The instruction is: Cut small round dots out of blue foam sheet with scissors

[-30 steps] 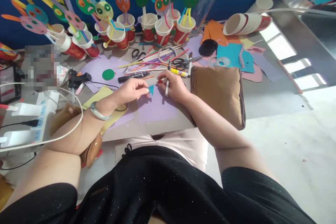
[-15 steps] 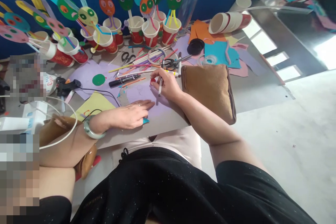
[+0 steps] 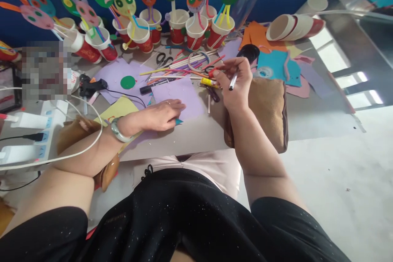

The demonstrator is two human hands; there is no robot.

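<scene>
My left hand (image 3: 162,114) lies on a sheet of lilac paper (image 3: 192,100) at the table's front, fingers stretched out, holding nothing. A small teal paper scrap (image 3: 178,122) shows beside its fingertips. Raised over the table to the right, my right hand (image 3: 236,80) is closed around a pen (image 3: 233,81) that slants down out of its grip. A small red piece (image 3: 211,73) shows at its thumb and fingertips; what it is I cannot make out. Just below those fingertips is a yellow tube (image 3: 210,82).
Paper cups (image 3: 196,32) with paper-faced figures line the back. Pipe cleaners (image 3: 184,63), scissors (image 3: 164,59) and a black marker (image 3: 150,89) lie mid-table. A brown cushion (image 3: 267,110) sits right; a glue gun (image 3: 92,85), cables and a power strip (image 3: 55,123) are left.
My right hand has moved off the lilac paper, up and to the right, with the pen still in it. My left hand stays on the paper. The whole view has shifted slightly.
</scene>
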